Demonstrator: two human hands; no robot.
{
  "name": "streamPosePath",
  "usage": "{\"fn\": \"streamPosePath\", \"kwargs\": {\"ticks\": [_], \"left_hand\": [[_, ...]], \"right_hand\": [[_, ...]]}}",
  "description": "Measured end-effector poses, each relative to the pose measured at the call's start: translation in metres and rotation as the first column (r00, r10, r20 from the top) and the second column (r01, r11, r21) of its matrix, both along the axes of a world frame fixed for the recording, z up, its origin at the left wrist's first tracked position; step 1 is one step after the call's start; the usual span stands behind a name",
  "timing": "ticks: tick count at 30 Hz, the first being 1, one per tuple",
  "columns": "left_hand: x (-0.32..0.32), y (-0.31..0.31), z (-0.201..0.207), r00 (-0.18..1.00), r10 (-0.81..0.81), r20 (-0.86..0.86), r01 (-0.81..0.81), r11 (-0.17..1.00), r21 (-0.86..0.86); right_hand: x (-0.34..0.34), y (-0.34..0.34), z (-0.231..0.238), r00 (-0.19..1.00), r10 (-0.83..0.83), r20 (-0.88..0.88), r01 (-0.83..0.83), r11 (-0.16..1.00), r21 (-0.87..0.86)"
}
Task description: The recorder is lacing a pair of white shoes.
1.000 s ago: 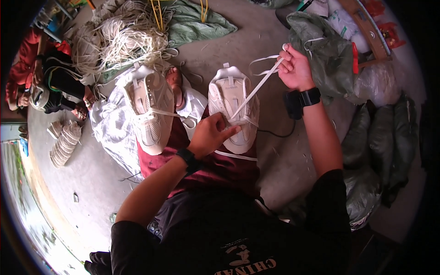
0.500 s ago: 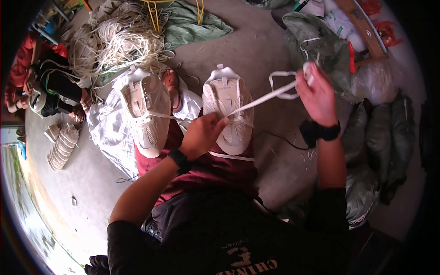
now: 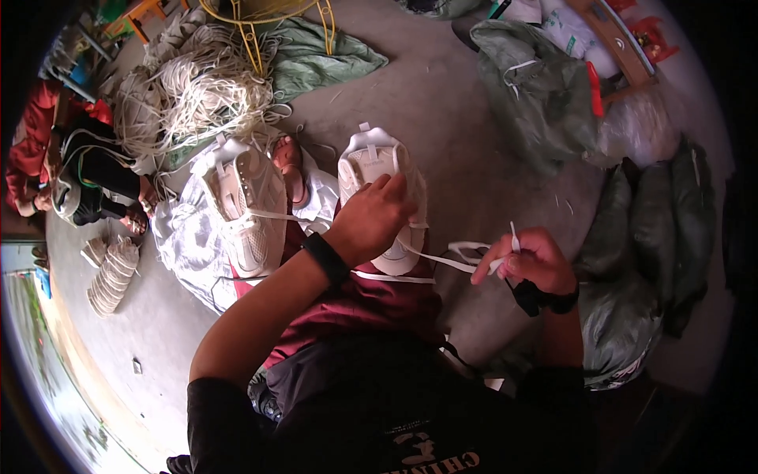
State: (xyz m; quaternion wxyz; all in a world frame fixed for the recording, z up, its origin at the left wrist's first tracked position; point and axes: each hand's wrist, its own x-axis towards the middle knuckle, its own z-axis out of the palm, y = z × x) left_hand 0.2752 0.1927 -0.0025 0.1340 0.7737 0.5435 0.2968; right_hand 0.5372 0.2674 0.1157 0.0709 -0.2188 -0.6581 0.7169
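Observation:
Two beige-and-white sneakers lie across my lap, toes toward me: the left sneaker [image 3: 254, 207] and the right sneaker [image 3: 368, 159]. My left hand [image 3: 373, 217] is closed over the middle of the right sneaker, hiding its eyelets; what its fingers grip is out of sight. Out to the right, my right hand [image 3: 530, 262] pinches a flat white shoelace [image 3: 442, 260], which runs slack from the right sneaker's toe area and loops beside the fingers. Another white lace [image 3: 276, 215] crosses the left sneaker and stretches toward my left wrist.
A tangled heap of white laces [image 3: 209, 83] lies at the far left, beside a green sack [image 3: 328, 59] and a yellow metal stand [image 3: 255, 43]. Another person [image 3: 103, 162] sits at the left near a wound lace bundle [image 3: 114, 276]. Dark green sacks [image 3: 647, 221] line the right side.
My right hand has come down toward me, and the lace it pulled taut now hangs slack. My left hand has shifted up and right over the right sneaker.

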Motion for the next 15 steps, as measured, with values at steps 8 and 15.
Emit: {"fn": "streamPosePath", "kwargs": {"ticks": [8,15], "left_hand": [[0.001,-0.001,0.033,0.988,-0.124,0.091,0.132,0.988,-0.087],[-0.005,-0.017,0.096,0.933,-0.165,0.319,0.220,0.965,-0.145]], "right_hand": [[0.008,0.001,-0.016,0.978,-0.034,0.206,0.053,0.995,-0.087],[0.008,0.007,-0.037,0.975,0.076,0.211,-0.052,0.992,-0.115]]}}
